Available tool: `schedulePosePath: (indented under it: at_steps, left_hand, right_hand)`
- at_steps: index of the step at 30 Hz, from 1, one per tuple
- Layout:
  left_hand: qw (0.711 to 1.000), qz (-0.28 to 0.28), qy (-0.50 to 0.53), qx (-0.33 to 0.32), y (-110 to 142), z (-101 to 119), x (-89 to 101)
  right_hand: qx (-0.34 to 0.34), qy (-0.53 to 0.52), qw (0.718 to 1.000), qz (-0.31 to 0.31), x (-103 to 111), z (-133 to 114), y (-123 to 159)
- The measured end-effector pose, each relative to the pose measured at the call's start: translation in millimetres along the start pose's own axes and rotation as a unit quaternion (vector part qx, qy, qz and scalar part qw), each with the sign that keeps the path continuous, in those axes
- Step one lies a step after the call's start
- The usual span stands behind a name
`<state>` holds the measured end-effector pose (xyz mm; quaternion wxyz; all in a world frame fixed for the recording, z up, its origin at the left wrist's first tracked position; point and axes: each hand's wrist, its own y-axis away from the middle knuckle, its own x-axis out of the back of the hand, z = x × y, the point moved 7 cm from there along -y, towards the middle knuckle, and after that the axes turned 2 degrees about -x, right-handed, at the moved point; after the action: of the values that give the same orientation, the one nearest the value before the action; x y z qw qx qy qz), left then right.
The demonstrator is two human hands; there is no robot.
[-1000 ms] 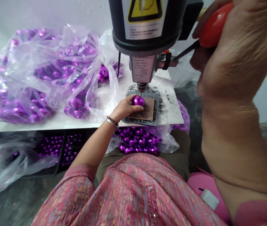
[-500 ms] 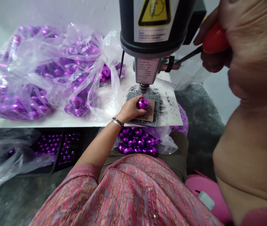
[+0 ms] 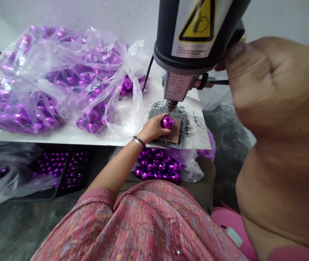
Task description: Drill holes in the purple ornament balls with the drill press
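Note:
My left hand [image 3: 154, 127] is closed on a shiny purple faceted ball [image 3: 168, 122], thumb in front of it. The ball sits over a brown board [image 3: 174, 136] on the grey base plate [image 3: 181, 143], directly beneath the chuck [image 3: 171, 105] of a drill press [image 3: 180, 85]. Whether the bit touches the ball, I cannot tell. Large and close at the right, my right hand [image 3: 268, 76] is wrapped round the end of the press's feed lever [image 3: 219, 82]. Its fingers hide the lever's red knob almost wholly.
Clear plastic bags [image 3: 81, 83] full of purple balls cover the table's left. More purple balls [image 3: 158, 165] lie in a bag on my lap. Black trays [image 3: 64, 170] of balls stand below the table at left. Dark shavings [image 3: 192, 123] surround the base plate.
My right hand has turned over the lever's end, so the red knob no longer shows. The view has shifted slightly, and my left hand still holds the ball under the chuck.

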<state>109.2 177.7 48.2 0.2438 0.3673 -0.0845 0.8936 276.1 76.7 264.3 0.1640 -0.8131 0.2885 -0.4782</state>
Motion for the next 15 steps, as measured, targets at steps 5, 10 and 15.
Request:
schedulePosePath:
  at_steps: [5,10,15]
  left_hand:
    - [1.000,0.003,0.000,0.006,0.2,-0.7,-0.3]
    - [1.000,0.006,0.011,0.001,1.1,-0.8,-1.1]
    - [0.999,0.013,0.038,0.004,1.1,-3.5,-2.3]
  right_hand:
    - [0.057,-0.023,0.991,0.120,-13.7,3.7,41.9]
    - [0.189,-0.017,0.959,0.209,-26.8,-2.0,62.1]
    - [0.195,-0.028,0.954,0.226,-29.6,1.4,65.7]
